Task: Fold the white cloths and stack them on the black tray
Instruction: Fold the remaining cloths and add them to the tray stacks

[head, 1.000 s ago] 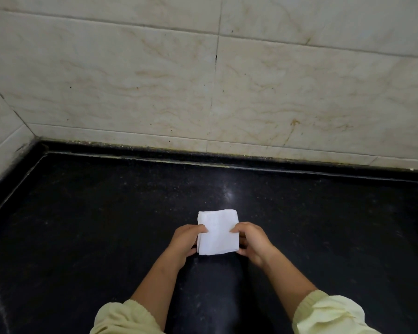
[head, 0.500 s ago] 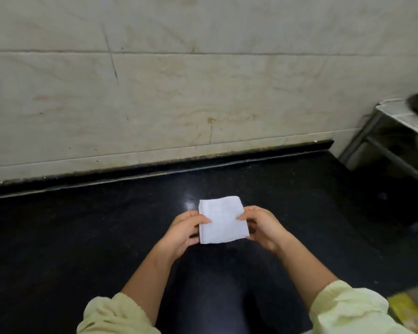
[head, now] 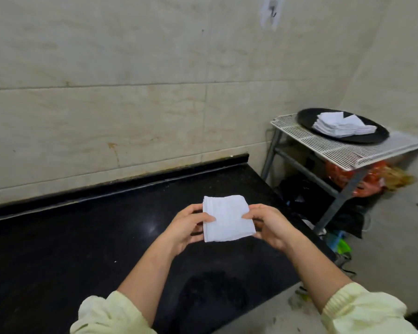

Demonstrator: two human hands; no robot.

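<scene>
- Folded white cloth (head: 227, 219) held up over black counter (head: 82, 237), not touching it, between both hands.
- L hand (head: 186, 227): thumb on top of cloth's left edge, fingers curled under; pinching it.
- R hand (head: 268, 225): thumb tip on cloth's right edge, fingers curled beneath; pinching too.
- Cloth approx square, edges stacked along left side, lying roughly flat and a bit skewed.
- Black tray (head: 307, 116) sits on white wire rack (head: 336, 150), right of counter end, well apart from hands.
- Stack of folded white cloths (head: 340, 126) on tray, slightly fanned.
- Under rack: orange bag (head: 352, 174), dark clutter; can't tell details.
- Tiled wall (head: 130, 104) behind, w/ hook (head: 272, 10) up top.
- Pale yellow sleeves (head: 106, 314) pushed back on forearms.
</scene>
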